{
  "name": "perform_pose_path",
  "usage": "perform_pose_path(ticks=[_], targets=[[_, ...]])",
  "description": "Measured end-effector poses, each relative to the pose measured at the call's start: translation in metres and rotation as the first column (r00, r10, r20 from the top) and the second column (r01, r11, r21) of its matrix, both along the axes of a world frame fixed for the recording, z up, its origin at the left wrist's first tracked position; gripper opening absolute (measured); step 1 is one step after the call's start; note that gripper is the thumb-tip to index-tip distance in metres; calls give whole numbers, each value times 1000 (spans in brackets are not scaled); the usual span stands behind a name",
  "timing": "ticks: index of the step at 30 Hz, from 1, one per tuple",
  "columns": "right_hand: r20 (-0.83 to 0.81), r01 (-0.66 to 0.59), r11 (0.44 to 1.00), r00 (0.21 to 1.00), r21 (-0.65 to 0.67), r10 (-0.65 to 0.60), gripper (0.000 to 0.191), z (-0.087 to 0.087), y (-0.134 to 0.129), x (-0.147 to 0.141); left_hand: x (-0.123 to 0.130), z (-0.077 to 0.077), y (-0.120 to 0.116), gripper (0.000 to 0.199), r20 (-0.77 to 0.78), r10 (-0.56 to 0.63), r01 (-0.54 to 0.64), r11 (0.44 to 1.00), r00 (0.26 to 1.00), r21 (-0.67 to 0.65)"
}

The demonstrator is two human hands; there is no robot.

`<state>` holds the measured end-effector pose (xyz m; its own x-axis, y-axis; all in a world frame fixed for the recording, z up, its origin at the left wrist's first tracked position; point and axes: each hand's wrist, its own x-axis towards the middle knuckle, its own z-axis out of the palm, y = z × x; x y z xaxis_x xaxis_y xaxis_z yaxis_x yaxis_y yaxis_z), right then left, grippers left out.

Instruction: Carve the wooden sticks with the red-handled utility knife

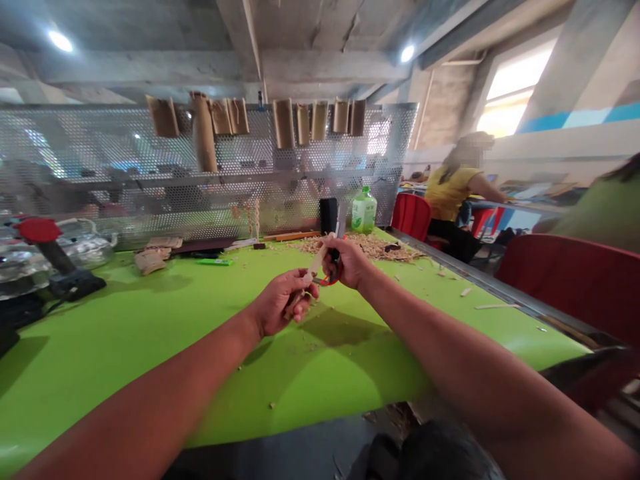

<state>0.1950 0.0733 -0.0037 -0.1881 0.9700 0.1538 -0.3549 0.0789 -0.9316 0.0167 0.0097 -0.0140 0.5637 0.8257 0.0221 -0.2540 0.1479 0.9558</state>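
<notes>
My left hand (285, 301) is closed around the lower end of a pale wood strip (317, 261), which slants up to the right. My right hand (347, 260) grips scissors (341, 221); their silver blades point upward and a black-and-orange handle shows below the fingers. The fingertips of my right hand also touch the strip's upper end. Both hands are raised over the middle of the green tabletop (200, 353). My fingers partly hide the strip and the handle.
Wood shavings (370, 247) are heaped at the back right, near a green bottle (364, 211) and a black upright object (328, 217). A red-topped power tool (53, 257) stands at left. Behind is a perforated metal screen (250, 157). A person in yellow (453, 187) sits at right.
</notes>
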Motion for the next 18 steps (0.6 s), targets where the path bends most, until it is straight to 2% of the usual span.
perform_pose_path(ticks=[3,5,6,8,10,12,15,18], targets=[[121,66,994,990,86,-76,30,-4,2,-1,2,1,0,11,-26,57,-56,998,998,32],[319,176,967,920,186,-228,38,-8,5,-1,3,1,2,9,-31,161,-159,987,987,37],[443,226,938,835,262,-325,39,-9,5,-1,3,0,3,11,-24,209,-208,977,978,36],[664,249,867,563,431,-492,35,-11,5,-2,3,0,5,14,-6,281,-280,959,960,31],[764,179,811,272,557,-585,27,-11,0,-7,3,0,7,16,3,327,-327,945,945,19],[791,73,793,66,605,-609,25,-10,-7,-14,3,1,8,17,11,355,-355,935,935,6],[788,-63,796,-112,603,-606,28,-8,-20,-24,2,3,10,14,39,363,-363,932,931,-6],[785,-116,810,-203,574,-585,28,-8,-26,-28,1,4,11,13,55,362,-362,932,931,-10]])
